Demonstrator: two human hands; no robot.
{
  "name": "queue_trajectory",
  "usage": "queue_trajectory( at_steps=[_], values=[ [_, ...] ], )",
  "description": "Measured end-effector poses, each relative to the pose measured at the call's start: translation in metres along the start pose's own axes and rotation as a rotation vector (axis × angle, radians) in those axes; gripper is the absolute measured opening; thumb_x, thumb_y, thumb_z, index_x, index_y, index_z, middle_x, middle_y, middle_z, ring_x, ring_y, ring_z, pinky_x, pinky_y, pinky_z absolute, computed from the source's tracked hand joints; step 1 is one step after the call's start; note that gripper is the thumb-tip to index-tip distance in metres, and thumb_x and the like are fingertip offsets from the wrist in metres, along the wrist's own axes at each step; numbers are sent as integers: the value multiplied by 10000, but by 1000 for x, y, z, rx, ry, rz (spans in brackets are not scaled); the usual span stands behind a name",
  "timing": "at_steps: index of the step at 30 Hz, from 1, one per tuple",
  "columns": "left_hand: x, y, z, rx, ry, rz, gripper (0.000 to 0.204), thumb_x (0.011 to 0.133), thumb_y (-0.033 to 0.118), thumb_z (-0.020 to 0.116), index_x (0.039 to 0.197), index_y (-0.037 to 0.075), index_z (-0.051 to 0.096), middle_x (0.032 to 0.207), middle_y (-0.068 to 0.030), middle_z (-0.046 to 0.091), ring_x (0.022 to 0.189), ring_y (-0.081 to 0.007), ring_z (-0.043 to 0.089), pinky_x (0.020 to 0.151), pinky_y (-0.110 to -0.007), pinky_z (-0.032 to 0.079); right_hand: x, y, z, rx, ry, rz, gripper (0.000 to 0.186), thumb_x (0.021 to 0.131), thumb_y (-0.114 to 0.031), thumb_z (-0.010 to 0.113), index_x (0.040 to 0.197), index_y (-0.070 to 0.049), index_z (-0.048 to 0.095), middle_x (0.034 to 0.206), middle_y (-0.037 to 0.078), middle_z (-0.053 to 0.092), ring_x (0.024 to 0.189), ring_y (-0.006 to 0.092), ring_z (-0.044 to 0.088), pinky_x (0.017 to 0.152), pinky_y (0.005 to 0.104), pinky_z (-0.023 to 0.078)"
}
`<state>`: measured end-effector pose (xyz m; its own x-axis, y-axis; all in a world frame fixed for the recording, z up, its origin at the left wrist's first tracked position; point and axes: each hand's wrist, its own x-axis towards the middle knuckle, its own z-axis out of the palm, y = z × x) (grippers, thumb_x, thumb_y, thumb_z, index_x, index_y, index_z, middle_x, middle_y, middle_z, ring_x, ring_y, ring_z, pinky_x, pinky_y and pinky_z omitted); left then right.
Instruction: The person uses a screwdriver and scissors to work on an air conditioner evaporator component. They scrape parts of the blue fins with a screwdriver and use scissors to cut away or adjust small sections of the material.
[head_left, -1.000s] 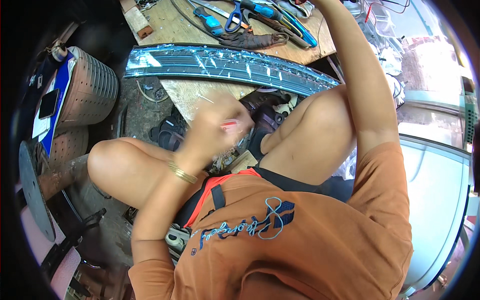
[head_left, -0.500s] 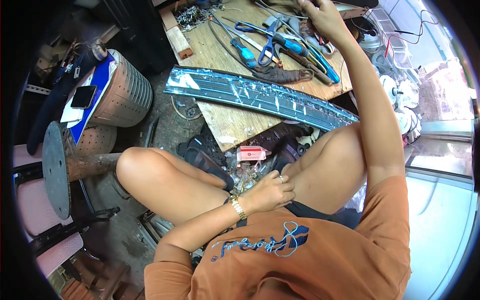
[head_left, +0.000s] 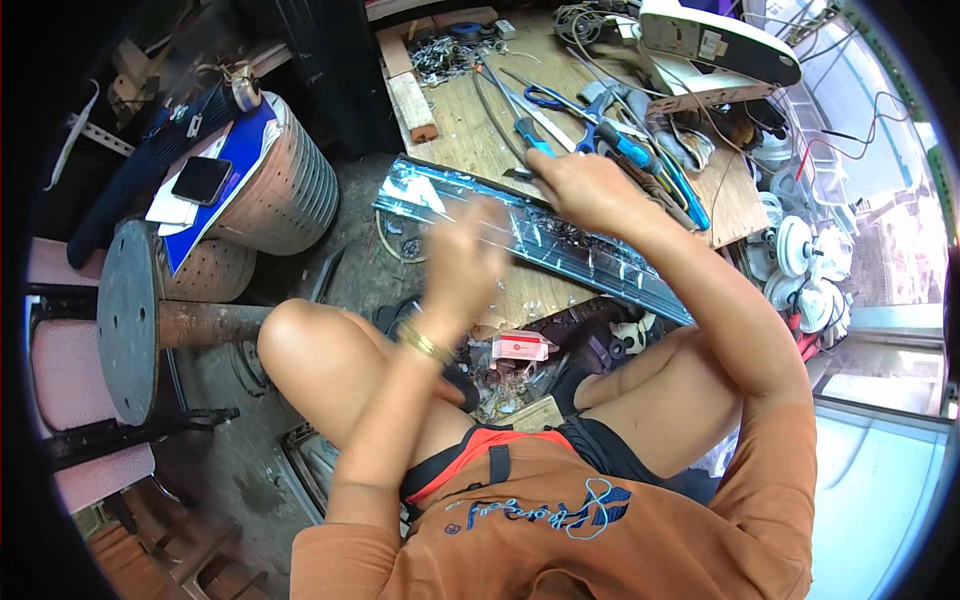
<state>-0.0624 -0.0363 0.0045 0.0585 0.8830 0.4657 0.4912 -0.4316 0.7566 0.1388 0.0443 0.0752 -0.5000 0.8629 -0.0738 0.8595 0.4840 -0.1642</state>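
My left hand (head_left: 468, 255), smeared by motion, is raised over the left part of a long dark metal strip (head_left: 590, 250) with silvery scuffs. A gold bracelet circles that wrist; the fingers cannot be made out. My right hand (head_left: 590, 190) is at the strip's far edge with fingers bent together. A small dark piece (head_left: 516, 174) shows at its fingertips, too hidden to name. Just beyond them is a blue tool handle (head_left: 533, 134), its near end covered by the hand. Blue-handled scissors (head_left: 585, 135) and other hand tools lie beyond on the wooden board (head_left: 480, 125).
A pile of metal bits (head_left: 450, 60) and a wood block (head_left: 412, 105) are at the board's far left. A white device (head_left: 720, 45) stands far right, near white spools (head_left: 795, 245). Below the board is a small pink-and-white box (head_left: 522, 345). A phone (head_left: 202, 181) rests on a perforated drum (head_left: 290, 185) at left.
My right hand has come back from the far right to the strip's far edge. My left hand has risen from my lap to over the strip. The view has shifted.
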Motion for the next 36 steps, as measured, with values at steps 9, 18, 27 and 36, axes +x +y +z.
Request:
queue_trajectory(
  at_steps=[9,18,27,36],
  values=[
    [88,-100,-32,622,-176,-133,264,1020,402,680,1158,201,782,1377,20,694,1221,-312,654,1008,-569,480,39,-59,25,-97,25,-114,228,1049,-321,600,1187,-174,705,849,163,776,811,370,780,678,527,600],
    [83,-109,-20,683,-65,-112,247,993,382,685,1099,169,750,1284,-59,680,1130,-380,662,890,-548,571,46,-57,37,-241,64,-172,224,1022,-304,618,1006,-122,749,812,168,769,771,384,774,662,523,603],
    [83,-121,-22,643,-91,-149,262,961,359,663,1099,177,792,1284,-104,666,1170,-369,661,897,-574,561,39,-55,27,-207,-78,-152,251,1035,-311,619,1135,-151,784,920,171,792,864,379,788,734,511,622],
    [87,-120,-23,669,-142,-196,347,955,384,654,1184,168,801,1368,-97,652,1233,-371,652,943,-576,556,29,-45,34,-163,-72,-153,252,1067,-334,589,1103,-120,716,862,206,769,833,436,758,724,552,591]
  ],
)
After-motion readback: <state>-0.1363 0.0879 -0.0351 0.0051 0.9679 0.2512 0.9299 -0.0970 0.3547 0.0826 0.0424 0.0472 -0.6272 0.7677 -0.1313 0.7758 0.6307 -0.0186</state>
